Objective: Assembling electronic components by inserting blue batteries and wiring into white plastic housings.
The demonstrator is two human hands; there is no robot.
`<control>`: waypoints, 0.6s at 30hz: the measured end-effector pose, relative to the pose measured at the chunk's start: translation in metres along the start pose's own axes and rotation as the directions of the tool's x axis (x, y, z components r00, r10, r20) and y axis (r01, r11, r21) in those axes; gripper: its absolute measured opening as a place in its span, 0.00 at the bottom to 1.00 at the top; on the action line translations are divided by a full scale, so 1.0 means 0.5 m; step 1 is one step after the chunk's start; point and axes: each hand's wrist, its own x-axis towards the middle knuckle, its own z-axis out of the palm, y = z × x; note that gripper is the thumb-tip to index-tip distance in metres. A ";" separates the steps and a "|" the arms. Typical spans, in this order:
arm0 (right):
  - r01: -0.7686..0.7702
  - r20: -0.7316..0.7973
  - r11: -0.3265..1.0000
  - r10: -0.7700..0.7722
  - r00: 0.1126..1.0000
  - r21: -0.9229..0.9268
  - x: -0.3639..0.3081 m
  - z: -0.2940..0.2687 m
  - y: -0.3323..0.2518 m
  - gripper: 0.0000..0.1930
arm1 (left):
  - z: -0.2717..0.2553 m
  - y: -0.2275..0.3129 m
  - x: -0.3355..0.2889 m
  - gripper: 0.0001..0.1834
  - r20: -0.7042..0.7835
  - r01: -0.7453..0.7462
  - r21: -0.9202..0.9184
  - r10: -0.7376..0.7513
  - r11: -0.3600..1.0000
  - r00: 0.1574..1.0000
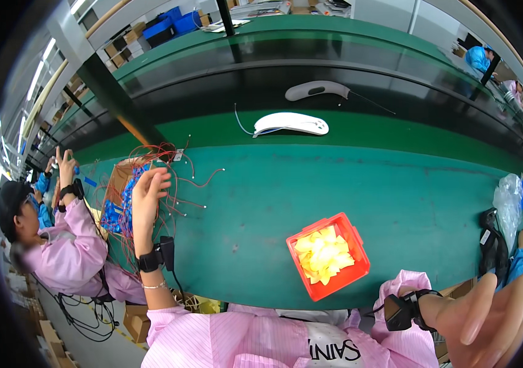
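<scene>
My left hand (149,189) is raised beside a cardboard box (118,183) at the left of the table. Its fingers bend loosely to the right, a little apart, and I see nothing held in them. In the box lie blue-wrapped pieces (112,214) with a tangle of red wires (178,180), which spill over the edge and end in small white connectors. My right hand (488,322) is lifted close to the camera at the lower right, its fingers stretched out and holding nothing. A red plastic bin (360,257) of yellow pieces (324,254) stands between my hands, nearer the front edge.
A white curved housing (295,123) with a wire and a grey curved housing (316,91) lie at the back. Clear plastic bags (508,205) and a black item (490,242) sit at the right end. A co-worker (68,239) in pink is close on my left.
</scene>
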 end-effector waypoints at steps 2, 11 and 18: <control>0.004 -0.001 1.000 -0.004 1.000 0.004 0.000 -0.001 -0.003 0.20 | -0.020 -0.019 -0.017 0.14 -0.056 0.001 0.076 0.003 0.997 0.998; 0.003 -0.013 1.000 -0.002 1.000 0.027 -0.006 -0.010 -0.009 0.20 | -0.007 -0.042 -0.046 0.14 -0.152 0.032 0.333 0.020 0.942 0.988; 0.003 -0.003 0.997 -0.003 1.000 0.071 -0.004 -0.004 -0.012 0.21 | 0.018 -0.067 -0.054 0.15 0.117 -0.124 0.672 0.061 0.730 0.991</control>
